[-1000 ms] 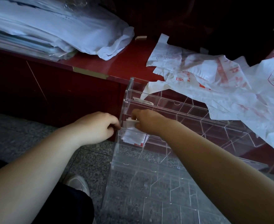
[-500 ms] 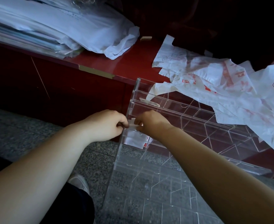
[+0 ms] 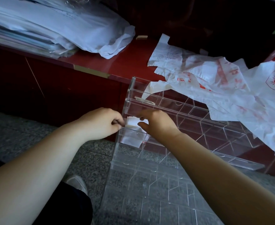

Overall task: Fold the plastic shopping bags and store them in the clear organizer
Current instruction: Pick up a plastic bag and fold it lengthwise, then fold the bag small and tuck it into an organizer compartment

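Note:
A clear acrylic organizer (image 3: 203, 120) with many compartments stands on the floor against a red cabinet. A folded white bag (image 3: 132, 123) sits in a compartment at its left end, its lower part showing through the wall. My left hand (image 3: 101, 123) is curled at the organizer's left edge, its fingertips against the folded bag. My right hand (image 3: 156, 122) reaches into the same compartment, thumb and fingers around the bag's right side. Loose white bags with red print (image 3: 222, 88) lie spread over the organizer's far right side.
A red cabinet top (image 3: 91, 62) carries a stack of papers and white plastic (image 3: 49, 26) at the upper left. A small strip of tape or paper (image 3: 144, 100) sticks in the organizer's upper row. Speckled grey floor (image 3: 91, 153) and my shoe (image 3: 76, 182) lie below.
The folded bag has sunk a little deeper into the compartment. My right hand's fingers have loosened and spread around it; my left hand stays at the organizer's edge.

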The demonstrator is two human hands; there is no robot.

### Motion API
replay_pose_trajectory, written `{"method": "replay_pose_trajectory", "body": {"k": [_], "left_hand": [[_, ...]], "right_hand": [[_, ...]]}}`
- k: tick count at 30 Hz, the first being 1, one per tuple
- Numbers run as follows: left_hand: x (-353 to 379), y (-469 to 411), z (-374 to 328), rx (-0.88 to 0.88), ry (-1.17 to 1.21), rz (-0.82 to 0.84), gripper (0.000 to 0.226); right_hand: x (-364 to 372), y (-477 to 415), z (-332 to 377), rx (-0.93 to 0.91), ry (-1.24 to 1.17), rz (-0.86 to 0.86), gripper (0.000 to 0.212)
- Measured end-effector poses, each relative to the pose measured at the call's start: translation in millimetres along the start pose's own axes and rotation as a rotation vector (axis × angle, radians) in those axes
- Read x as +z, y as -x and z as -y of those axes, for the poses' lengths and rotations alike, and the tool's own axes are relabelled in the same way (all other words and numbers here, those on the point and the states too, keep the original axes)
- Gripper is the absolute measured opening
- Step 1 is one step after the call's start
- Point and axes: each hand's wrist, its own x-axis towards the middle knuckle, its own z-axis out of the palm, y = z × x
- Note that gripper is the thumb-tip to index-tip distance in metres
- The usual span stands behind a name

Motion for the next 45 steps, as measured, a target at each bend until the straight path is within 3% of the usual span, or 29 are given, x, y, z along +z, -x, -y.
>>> {"method": "replay_pose_trajectory", "body": {"k": [6,12,16,19,23,29,32,36,41,45], "left_hand": [[-4,4,-12,0.048,0.017,-0.114,0.02],[0,-2,-36,0.203,0.085,-0.479,0.021],[10,-9,-55,0.45,-0.052,-0.667,0.03],[29,-18,-62,0.492,-0.228,-0.647,0.046],[44,-26,-57,0.357,-0.416,-0.566,0.065],[45,-27,-48,0.32,-0.422,-0.524,0.063],[45,-31,-46,0.325,-0.438,-0.545,0.063],[48,-36,-43,0.337,-0.446,-0.612,0.063],[49,-42,-39,0.381,-0.459,-0.694,0.061],[46,-42,-38,0.428,-0.425,-0.731,0.06]], "right_hand": [[-7,27,-13,-0.032,-0.104,-0.151,0.024],[-26,60,-32,-0.08,-0.09,-0.384,0.016],[-52,79,-55,0.026,-0.016,-0.548,0.017],[-62,87,-77,0.125,0.111,-0.567,0.031],[-73,83,-90,0.258,0.042,-0.472,0.041],[-92,37,-91,0.218,0.182,-0.364,0.047],[-96,18,-94,0.207,0.235,-0.22,0.049],[-90,5,-92,0.157,0.219,-0.163,0.051],[-80,-7,-91,0.108,0.265,-0.334,0.025],[-77,0,-89,-0.006,0.13,-0.705,0.019]]}}
